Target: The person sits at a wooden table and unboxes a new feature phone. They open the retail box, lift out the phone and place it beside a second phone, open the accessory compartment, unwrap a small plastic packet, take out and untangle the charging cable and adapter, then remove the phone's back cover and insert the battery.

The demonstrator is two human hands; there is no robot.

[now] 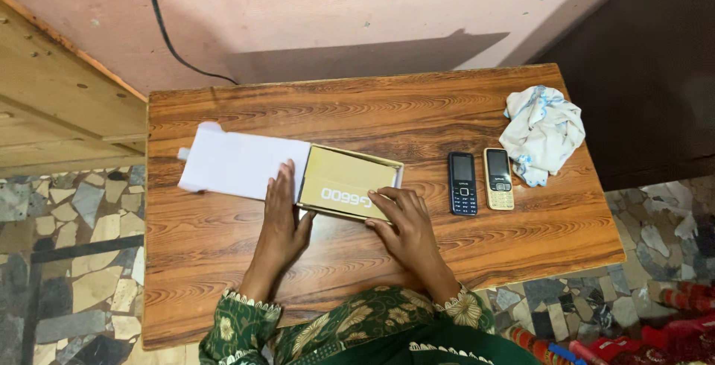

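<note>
wooden table [223,275], box [344,180], phones [462,183], cloth [542,134]

On the wooden table [223,261], the left hand [281,220] lies flat on a white inner tray [238,162] beside a tan cardboard box [346,181], the right hand [406,223] touches the box's near edge, and further right lie a black phone [462,183], a gold phone [498,179] and a crumpled white cloth [542,134].

Dark green sleeves with cream floral print and scalloped pale cuffs (perhaps embroidered), both hands bare
</note>
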